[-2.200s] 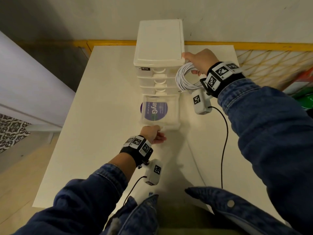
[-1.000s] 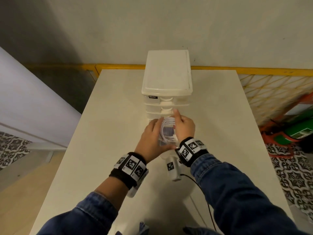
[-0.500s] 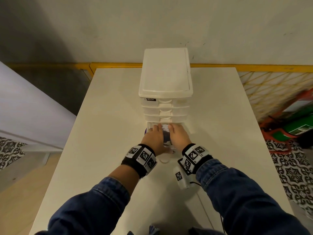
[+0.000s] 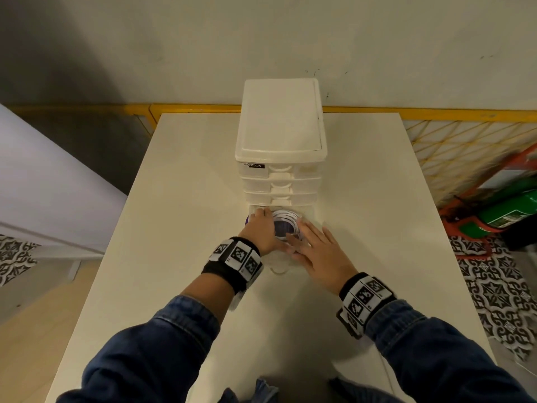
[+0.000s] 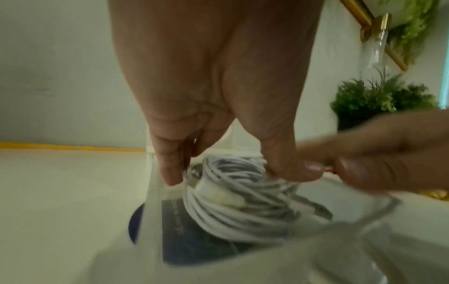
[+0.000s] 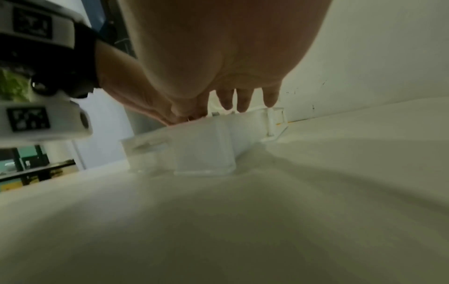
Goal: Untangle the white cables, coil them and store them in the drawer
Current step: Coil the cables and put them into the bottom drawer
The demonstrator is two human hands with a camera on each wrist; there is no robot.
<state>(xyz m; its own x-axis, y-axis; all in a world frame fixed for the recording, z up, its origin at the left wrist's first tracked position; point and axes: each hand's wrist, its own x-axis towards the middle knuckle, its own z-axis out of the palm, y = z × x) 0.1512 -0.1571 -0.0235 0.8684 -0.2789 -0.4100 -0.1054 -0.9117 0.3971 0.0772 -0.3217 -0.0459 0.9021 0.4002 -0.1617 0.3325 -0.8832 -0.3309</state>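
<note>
Your left hand [image 5: 218, 107] pinches the coiled white cable [image 5: 240, 201] inside the open bottom drawer [image 4: 312, 219]; at its 3 o'clock, your right hand [image 4: 321, 253] lies spread flat.

One cable coil [image 4: 286, 221], one four-drawer unit [image 4: 280, 141], two hands.

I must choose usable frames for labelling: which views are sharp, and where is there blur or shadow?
Head view: sharp, evenly lit, straight edges bowed by the wide lens. Left wrist view: the cable coil is readable, but the right hand and the drawer rim are smeared. Right wrist view: soft overall, the table foreground is in dark shadow.
</note>
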